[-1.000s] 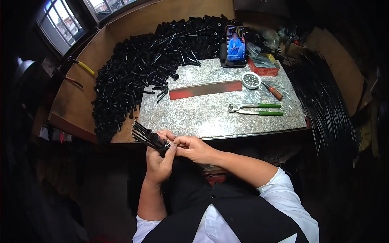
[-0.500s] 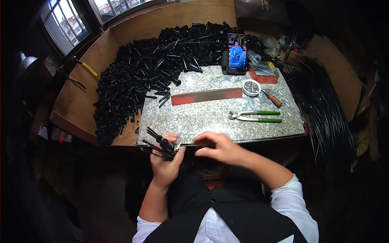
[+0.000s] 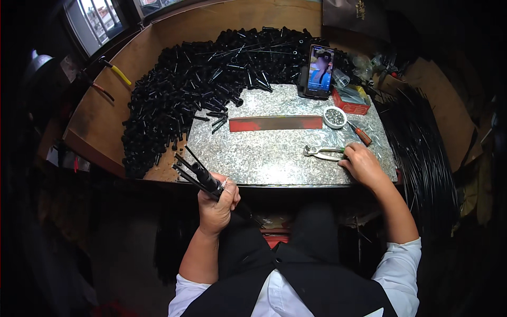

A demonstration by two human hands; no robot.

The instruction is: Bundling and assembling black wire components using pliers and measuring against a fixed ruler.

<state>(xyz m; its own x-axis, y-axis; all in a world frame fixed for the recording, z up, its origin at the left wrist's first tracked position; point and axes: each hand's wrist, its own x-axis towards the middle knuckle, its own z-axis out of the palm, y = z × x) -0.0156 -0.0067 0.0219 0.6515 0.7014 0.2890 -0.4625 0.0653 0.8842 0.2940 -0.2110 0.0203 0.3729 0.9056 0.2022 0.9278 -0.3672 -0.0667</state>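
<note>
My left hand point(image 3: 216, 208) is closed around a black cylindrical part with several thin black rods point(image 3: 198, 173) that point up and to the left. A thin pale wire point(image 3: 228, 183) loops beside the thumb. To the right, my right hand point(image 3: 363, 165) grips the handles of a pair of end-cutting pincers point(image 3: 309, 150). Their metal jaws lie on the speckled stone slab point(image 3: 253, 166) and point left. Fingers cover most of the green handles.
A long red-and-brown bar point(image 3: 274, 123) lies across the slab. Right of it are a white bowl point(image 3: 335, 127) of small metal pieces, a screwdriver point(image 3: 363, 136), a red box point(image 3: 353, 104) and a phone point(image 3: 319, 68). Black parts point(image 3: 179, 90) heap behind; black rods point(image 3: 422, 142) lie right.
My right hand has moved right, from near the left hand to the pincers, and taken hold of their handles. The left hand still holds the black part, now tilted somewhat differently.
</note>
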